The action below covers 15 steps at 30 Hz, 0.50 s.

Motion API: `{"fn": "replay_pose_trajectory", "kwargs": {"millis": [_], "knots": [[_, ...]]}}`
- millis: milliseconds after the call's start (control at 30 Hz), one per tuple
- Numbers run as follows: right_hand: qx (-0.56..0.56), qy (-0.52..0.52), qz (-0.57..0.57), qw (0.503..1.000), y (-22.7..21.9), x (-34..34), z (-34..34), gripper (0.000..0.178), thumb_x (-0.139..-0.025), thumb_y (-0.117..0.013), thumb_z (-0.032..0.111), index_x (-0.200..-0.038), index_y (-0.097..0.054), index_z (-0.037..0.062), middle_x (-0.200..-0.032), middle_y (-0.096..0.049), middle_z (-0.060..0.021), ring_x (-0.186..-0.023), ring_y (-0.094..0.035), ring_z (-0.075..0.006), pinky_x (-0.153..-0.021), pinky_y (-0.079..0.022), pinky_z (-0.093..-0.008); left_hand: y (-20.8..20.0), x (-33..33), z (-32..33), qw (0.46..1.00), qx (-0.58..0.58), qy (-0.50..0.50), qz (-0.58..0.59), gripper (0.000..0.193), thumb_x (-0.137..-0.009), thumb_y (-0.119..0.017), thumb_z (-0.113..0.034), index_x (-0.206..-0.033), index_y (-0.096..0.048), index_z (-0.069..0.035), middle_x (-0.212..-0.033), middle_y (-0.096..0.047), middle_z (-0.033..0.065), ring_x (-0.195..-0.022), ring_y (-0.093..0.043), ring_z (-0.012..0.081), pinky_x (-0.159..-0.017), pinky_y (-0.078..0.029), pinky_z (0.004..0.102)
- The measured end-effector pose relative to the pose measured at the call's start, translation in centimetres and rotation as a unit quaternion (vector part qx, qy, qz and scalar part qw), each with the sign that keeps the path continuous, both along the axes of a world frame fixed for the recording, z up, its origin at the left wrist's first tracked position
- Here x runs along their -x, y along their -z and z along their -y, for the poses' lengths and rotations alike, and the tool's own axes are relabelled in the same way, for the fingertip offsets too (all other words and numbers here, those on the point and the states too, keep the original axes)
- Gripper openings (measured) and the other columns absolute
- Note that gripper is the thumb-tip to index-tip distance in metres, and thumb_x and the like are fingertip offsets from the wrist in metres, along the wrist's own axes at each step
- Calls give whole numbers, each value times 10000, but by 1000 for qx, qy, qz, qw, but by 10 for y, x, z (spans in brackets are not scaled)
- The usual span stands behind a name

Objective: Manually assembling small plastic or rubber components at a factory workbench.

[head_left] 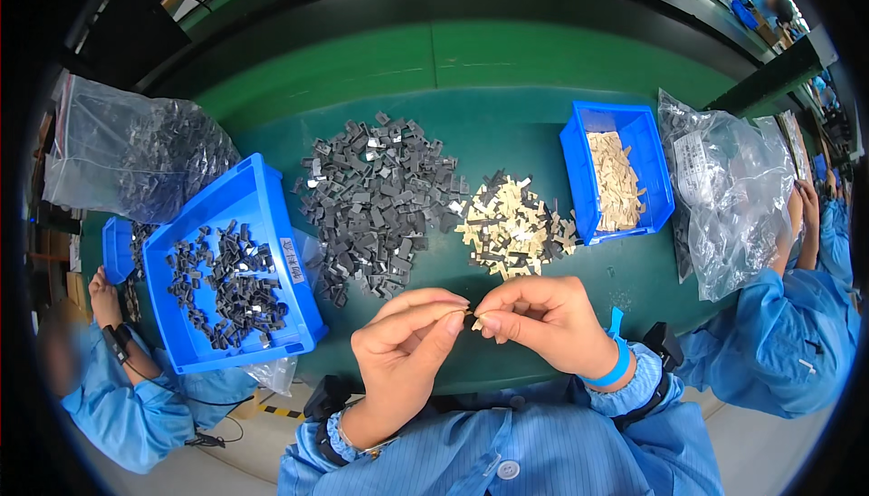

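Close to the table's near edge, both hands meet fingertip to fingertip. My left hand [405, 344] pinches a tiny dark piece [469, 314] between thumb and index finger; most of it is hidden. My right hand [549, 317], with a blue band at the wrist, pinches a small beige piece [478, 324] right against it. Just beyond the fingers lies a mixed heap of beige and black small parts [514, 229]. Left of that spreads a larger pile of dark grey plastic parts [380, 197].
A big blue bin [312, 310] with dark parts stands left; a smaller blue bin [572, 147] with beige strips stands right. Clear plastic bags [733, 188] lie at the right, another bag [100, 147] at the left. Co-workers in blue sit on both sides.
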State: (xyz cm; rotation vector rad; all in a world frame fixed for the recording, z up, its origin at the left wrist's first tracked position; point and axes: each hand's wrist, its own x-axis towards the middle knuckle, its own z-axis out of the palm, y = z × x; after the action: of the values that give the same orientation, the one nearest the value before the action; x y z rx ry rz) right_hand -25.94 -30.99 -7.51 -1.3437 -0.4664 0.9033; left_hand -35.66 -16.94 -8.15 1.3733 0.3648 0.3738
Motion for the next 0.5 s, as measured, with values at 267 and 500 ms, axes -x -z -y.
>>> {"fn": "replay_pose_trajectory", "kwargs": {"millis": [267, 500], "knots": [[-38, 31, -60, 997, 5, 7, -4, 133, -828, -582, 60, -910, -603, -43, -744, -613, -72, -634, -552, -77, -552, -455, -194, 1, 0, 4, 993, -113, -1, 44, 144, -752, -635, 15, -895, -648, 27, -968, -551, 122, -833, -554, 169, -724, -455, 253], [-55, 55, -49, 996, 7, 11, -4, 128, -825, -582, 48, -921, -597, -36, -744, -612, -63, -635, -551, -72, -551, -451, -182, 7, -1, 8, 991, 128, 25, 26, 144, -787, -598, 4, -922, -643, 25, -998, -530, 108, -921, -514, 169, -802, -421, 275]]}}
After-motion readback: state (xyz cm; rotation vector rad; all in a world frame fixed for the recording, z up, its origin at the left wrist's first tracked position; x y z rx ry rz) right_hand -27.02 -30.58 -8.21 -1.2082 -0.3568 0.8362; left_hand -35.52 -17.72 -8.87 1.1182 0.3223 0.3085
